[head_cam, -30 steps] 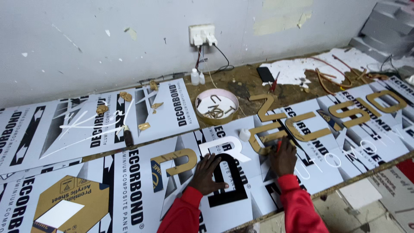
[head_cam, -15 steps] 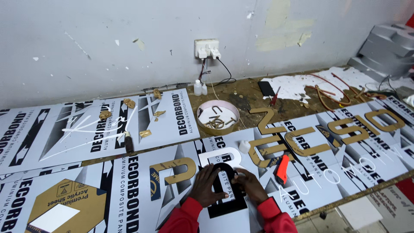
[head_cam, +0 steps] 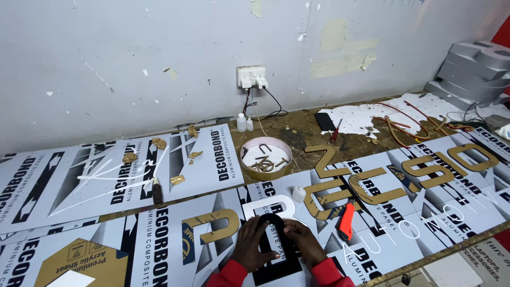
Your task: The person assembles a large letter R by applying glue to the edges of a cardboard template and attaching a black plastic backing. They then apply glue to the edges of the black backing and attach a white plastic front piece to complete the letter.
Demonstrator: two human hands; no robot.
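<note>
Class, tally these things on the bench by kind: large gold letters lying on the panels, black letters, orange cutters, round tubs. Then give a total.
Large gold letters: 6
Black letters: 1
Orange cutters: 1
Round tubs: 1
Total: 9

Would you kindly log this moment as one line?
left hand: on black letter | right hand: on black letter | orange utility knife: right of hands, untouched

Your left hand (head_cam: 255, 245): palm down, fingers spread flat. Your right hand (head_cam: 303, 240): palm down, fingers curled, close beside the left. Both forearms in red sleeves, converging.
</note>
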